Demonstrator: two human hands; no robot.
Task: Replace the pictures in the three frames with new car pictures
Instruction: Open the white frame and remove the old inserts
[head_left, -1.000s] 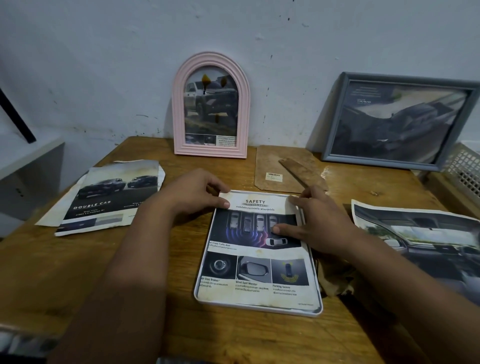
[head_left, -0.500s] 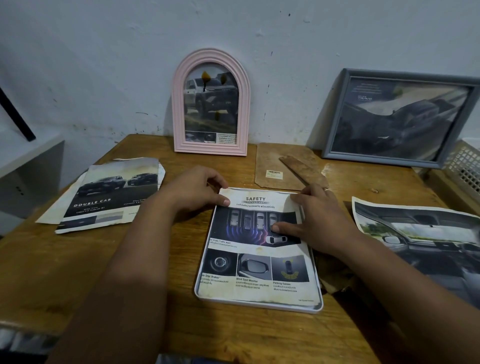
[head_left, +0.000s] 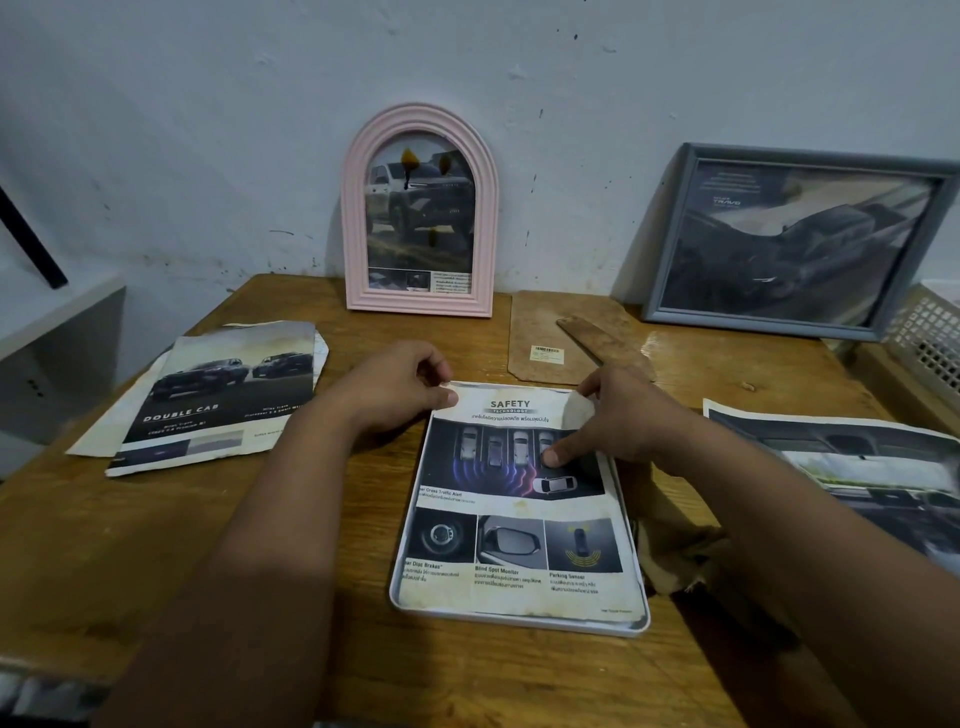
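Head: right hand lifts picture corner.

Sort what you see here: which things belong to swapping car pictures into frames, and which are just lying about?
Job: white frame, safety picture, pink arched frame, grey frame, backing board, double cab picture, interior picture.

Lying about: white basket, brown paper scrap.

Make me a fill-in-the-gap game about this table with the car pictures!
1. The arched frame leaning on the wall is coloured ____.
2. The big word atop the sheet in the white frame is ____.
3. The right hand pinches the sheet's top right ____.
4. The left hand holds the sheet's top ____ corner.

Missing words: pink, SAFETY, corner, left.
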